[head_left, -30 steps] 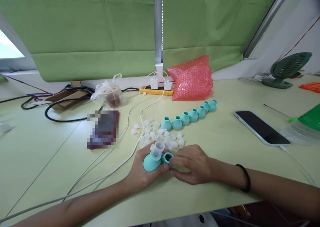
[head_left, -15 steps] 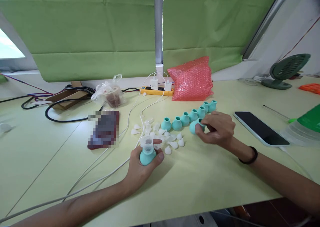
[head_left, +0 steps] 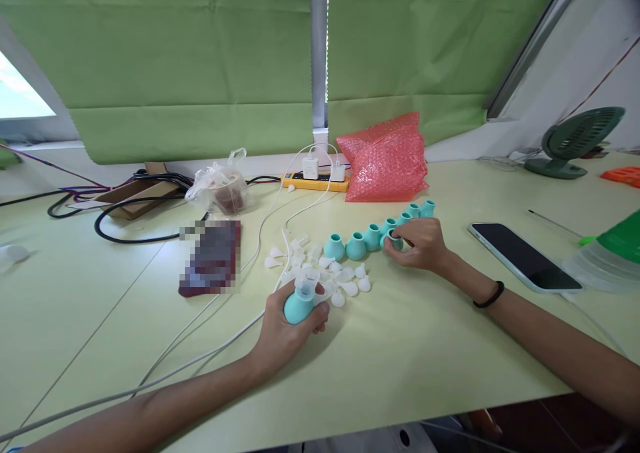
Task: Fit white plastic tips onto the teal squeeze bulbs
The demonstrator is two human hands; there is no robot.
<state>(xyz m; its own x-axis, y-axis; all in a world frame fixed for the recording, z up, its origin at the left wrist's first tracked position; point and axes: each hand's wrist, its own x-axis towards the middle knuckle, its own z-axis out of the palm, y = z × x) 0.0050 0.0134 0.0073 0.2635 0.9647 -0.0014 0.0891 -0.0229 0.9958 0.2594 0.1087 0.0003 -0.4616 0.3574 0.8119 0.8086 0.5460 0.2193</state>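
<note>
My left hand [head_left: 280, 333] is wrapped around a teal squeeze bulb [head_left: 298, 309], whose neck carries a clear plastic fitting [head_left: 307, 281]. The bulb leans a little to the right above the table. With thumb and fingers, my right hand [head_left: 423, 243] pinches another teal bulb [head_left: 392, 243] by its open mouth, close beside the row. That row of open-necked teal bulbs [head_left: 355, 247] runs diagonally away to the back right, partly hidden by the right hand. Small translucent white pieces [head_left: 351, 288] lie loosely piled between my hands.
A phone [head_left: 525, 256] lies to the right, near a thin screwdriver [head_left: 555, 222] and a green fan [head_left: 560, 140]. At the back are a red bubble-wrap bag [head_left: 385, 163] and a yellow power strip [head_left: 315, 182]. White cables [head_left: 200, 360] cross the left side, past a blurred dark red object [head_left: 213, 260].
My right hand has moved left and slightly back, carrying its bulb to the row. The bulb in my left hand has tipped to the right with its clear fitting.
</note>
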